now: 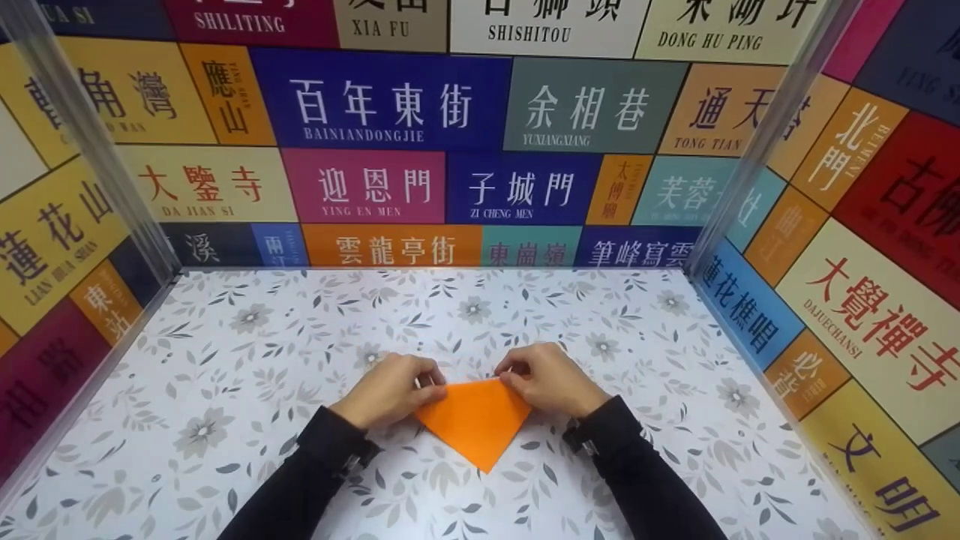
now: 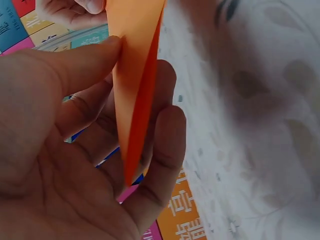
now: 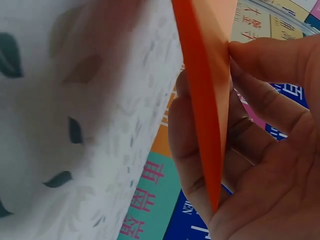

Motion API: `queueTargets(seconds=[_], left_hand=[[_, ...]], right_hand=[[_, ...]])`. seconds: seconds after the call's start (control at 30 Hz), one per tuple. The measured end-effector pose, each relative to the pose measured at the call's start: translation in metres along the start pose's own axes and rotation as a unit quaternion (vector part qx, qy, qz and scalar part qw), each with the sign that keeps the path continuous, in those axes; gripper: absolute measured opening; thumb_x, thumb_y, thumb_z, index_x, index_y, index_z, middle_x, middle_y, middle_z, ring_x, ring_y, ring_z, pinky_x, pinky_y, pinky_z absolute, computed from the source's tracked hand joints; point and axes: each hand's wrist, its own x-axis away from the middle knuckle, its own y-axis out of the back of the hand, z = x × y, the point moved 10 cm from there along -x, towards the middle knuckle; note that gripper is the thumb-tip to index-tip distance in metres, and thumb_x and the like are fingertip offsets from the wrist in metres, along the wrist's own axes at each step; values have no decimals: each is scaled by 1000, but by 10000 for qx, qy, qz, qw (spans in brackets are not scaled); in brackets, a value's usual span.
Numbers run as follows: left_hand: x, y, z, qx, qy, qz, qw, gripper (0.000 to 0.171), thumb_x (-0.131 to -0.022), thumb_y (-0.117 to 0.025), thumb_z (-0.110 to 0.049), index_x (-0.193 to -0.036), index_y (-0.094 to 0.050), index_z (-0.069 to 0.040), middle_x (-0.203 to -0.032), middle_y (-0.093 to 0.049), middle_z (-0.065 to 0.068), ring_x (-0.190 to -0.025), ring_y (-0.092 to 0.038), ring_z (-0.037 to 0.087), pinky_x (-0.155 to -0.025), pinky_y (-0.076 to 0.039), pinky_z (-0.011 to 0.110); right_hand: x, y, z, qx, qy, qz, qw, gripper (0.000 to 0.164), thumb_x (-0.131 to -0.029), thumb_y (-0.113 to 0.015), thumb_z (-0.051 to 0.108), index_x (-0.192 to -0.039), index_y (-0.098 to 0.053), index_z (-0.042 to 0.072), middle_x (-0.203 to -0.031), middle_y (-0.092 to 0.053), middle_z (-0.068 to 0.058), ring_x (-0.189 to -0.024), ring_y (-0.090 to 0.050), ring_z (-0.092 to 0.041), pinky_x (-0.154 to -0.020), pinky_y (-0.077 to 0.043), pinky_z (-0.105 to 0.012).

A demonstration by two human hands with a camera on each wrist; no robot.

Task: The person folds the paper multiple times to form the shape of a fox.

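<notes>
A sheet of orange paper [image 1: 477, 420], folded into a triangle, is held between both hands with its point toward the person. My left hand [image 1: 399, 386] pinches the upper left part of its long edge between thumb and fingers. At the upper right, my right hand [image 1: 545, 379] pinches the same edge. In the left wrist view the folded paper [image 2: 134, 95] shows two layers slightly parted, thumb on one face and fingers behind. The right wrist view has the paper [image 3: 210, 100] running down past the thumb, with curled fingers behind it.
The tabletop [image 1: 247, 405] has a white cover with grey flowers and leaves. Panels of coloured tiles with Chinese place names, such as the back wall [image 1: 390, 97], enclose it at the back and both sides. Clear strips line the corners.
</notes>
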Motion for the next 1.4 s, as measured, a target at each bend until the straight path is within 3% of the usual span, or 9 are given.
queueTargets(seconds=[0.27,0.43,0.6,0.77,0.9,1.13,1.4], left_hand=[[-1,-7,12,-181,4,-31,9998,8,-99,-93,-22,-100,-86,-18,-84,-78,-3,-75,-64,11,-74,-56,34],[-1,-5,10,-428,-26,-126,9990,16,-94,-97,-21,-105,-87,-15,-94,-81,-1,-83,-68,14,-83,-62,42],[1,-7,-4,-592,-483,-141,9970,23,-92,-99,-18,-111,-87,-13,-106,-81,7,-97,-74,24,-91,-66,49],[5,-20,-20,-832,-981,197,9915,23,-94,-98,-20,-114,-88,-15,-113,-79,4,-103,-73,23,-98,-66,48],[5,-27,-25,-1043,-1123,386,9874,20,-95,-98,-21,-113,-89,-16,-112,-78,1,-99,-70,19,-96,-65,44],[6,-28,-26,-1094,-1181,349,9863,19,-97,-97,-21,-114,-90,-15,-113,-81,3,-102,-75,21,-99,-67,46],[6,-27,-26,-1026,-1187,313,9871,19,-97,-97,-21,-114,-90,-14,-116,-81,4,-103,-75,23,-100,-67,46]], right_hand=[[-2,-13,-12,66,-131,196,9997,14,-104,-82,10,-116,-90,13,-92,-81,3,-81,-66,-10,-79,-58,-28],[-2,-16,-16,207,-204,199,9994,13,-103,-84,10,-115,-90,13,-94,-81,2,-81,-66,-11,-80,-59,-30],[-3,-20,-18,367,-278,218,9987,11,-103,-86,12,-113,-89,13,-94,-80,1,-82,-65,-12,-82,-59,-35],[-3,-21,-18,598,-196,116,9980,9,-101,-86,13,-110,-89,14,-94,-80,1,-83,-64,-13,-82,-58,-37],[-3,-19,-16,786,-68,-1,9969,9,-100,-86,14,-109,-89,14,-99,-82,-1,-88,-66,-15,-85,-59,-38],[-1,-11,-9,854,-84,-107,9963,12,-101,-87,14,-112,-89,13,-101,-80,-4,-94,-69,-18,-92,-62,-43],[15,-2,21,959,301,-240,9946,12,-102,-87,13,-113,-89,13,-104,-80,-3,-101,-76,-22,-94,-69,-44]])
